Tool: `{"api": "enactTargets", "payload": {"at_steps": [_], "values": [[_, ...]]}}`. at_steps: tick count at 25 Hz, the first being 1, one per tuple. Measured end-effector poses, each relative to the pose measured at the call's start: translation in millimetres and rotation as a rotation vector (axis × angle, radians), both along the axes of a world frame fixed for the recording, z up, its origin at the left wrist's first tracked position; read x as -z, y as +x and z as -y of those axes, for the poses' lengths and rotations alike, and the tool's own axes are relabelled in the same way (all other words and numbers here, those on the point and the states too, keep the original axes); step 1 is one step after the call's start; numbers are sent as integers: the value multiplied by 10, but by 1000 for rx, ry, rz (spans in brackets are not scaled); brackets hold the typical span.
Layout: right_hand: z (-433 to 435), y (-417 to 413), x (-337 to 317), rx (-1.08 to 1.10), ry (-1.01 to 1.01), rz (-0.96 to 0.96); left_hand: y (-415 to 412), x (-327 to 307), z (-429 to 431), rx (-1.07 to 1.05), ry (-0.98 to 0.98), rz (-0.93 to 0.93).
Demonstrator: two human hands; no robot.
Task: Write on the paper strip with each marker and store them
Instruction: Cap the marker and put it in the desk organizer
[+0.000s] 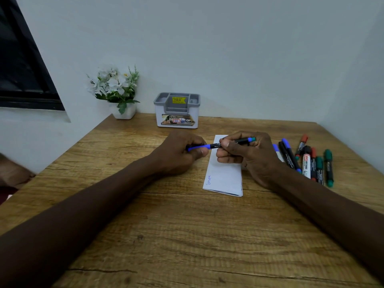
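Both hands hold one black marker (pixel 215 145) level above the top of the white paper strip (pixel 224 177). My left hand (pixel 178 152) grips its blue cap end. My right hand (pixel 245 154) pinches the black barrel, whose blue-green tail sticks out past the fingers. Small blue writing sits at the strip's near left corner. Several more markers (pixel 307 161) with blue, red, black and green caps lie on the table to the right of the strip. A grey and white organiser (pixel 177 110) stands at the back by the wall.
The wooden table (pixel 187 235) meets walls at the back and on the right. A white pot of artificial flowers (pixel 118 94) stands in the back left corner next to the organiser. A dark window frame is on the left wall.
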State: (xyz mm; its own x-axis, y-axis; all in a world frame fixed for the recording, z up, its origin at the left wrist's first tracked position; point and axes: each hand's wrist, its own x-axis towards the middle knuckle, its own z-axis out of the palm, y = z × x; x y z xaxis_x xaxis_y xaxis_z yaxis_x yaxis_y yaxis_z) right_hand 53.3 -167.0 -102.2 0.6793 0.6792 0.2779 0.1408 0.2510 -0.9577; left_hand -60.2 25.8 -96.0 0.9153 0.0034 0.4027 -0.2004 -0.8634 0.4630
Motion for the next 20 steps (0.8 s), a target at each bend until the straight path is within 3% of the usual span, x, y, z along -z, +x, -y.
{"api": "enactTargets", "payload": {"at_steps": [4,9,12,16,20], "values": [[-23,-29,-1,9,37,13,29,-40,-51,4,-191,27],[-33,-23,8,26,57,37,76,-15,-127,-9,-1027,74],[-51,-24,23,37,49,94,146,38,-48,20,-1293,30],[-54,-45,14,23,34,145,234,-45,73,-36,-1397,92],[-47,-21,22,7,-75,51,346,-443,-161,-196,-1210,377]]}}
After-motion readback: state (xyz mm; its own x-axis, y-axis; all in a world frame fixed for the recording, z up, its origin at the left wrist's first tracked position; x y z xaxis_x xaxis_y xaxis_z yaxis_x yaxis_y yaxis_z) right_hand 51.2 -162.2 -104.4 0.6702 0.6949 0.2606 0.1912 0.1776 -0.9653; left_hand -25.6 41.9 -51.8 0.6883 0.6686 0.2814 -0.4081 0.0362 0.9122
